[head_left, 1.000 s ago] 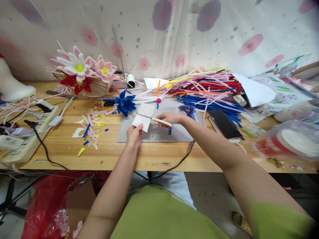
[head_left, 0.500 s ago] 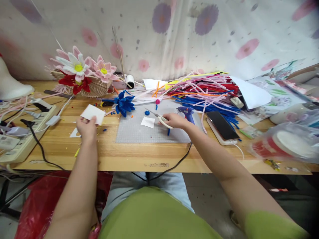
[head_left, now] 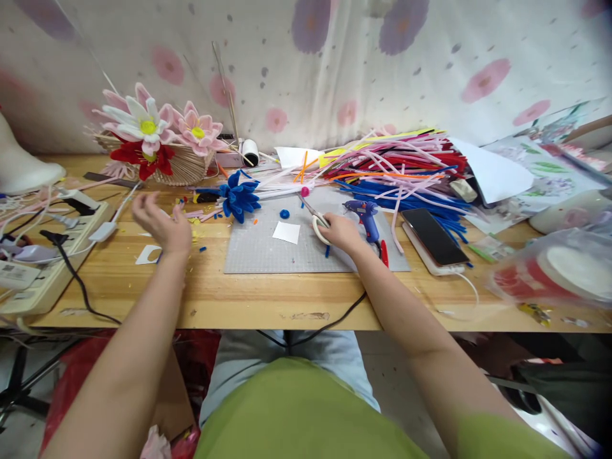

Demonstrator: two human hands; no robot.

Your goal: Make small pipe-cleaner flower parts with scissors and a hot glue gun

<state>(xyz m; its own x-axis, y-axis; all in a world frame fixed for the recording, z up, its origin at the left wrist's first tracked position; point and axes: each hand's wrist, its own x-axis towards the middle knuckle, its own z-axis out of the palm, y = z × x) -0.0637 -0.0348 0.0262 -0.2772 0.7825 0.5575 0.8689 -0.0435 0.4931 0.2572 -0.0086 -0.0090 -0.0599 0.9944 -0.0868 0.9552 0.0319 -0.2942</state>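
**Scissors (head_left: pixel 316 220) gripped beside a white paper square (head_left: pixel 286 233)**

The scissors are held above the middle of the grey cutting mat (head_left: pixel 258 255); whether the mat is touched by them cannot be told. Their cream handles are enclosed by the curled fingers of the right hand (head_left: pixel 342 231), and the blades are directed toward the far side, presumably so that control is had while the points face away from the body. Just left of them, the paper square is laid flat on bare mat, probably so that it can be reached easily. A small blue coil (head_left: pixel 284 214) is seen just beyond it.

The left hand (head_left: pixel 162 223) is raised over the desk (head_left: pixel 210 293), its fingers spread and nothing seen in it. Pink and yellow scraps (head_left: pixel 198 217) are partly hidden by it, and a holed piece of white paper (head_left: pixel 147 255) lies near its wrist.

Between that hand and the square, the way is partly taken up by a blue fuzzy flower (head_left: pixel 239 196). The right hand's side is crowded by a blue glue gun (head_left: pixel 364 217), whose cord (head_left: pixel 342 312) is crossed by the forearm and could be snagged. Farther back, pipe cleaners (head_left: pixel 382 166) are heaped; a phone (head_left: pixel 436 236) is placed to the right.
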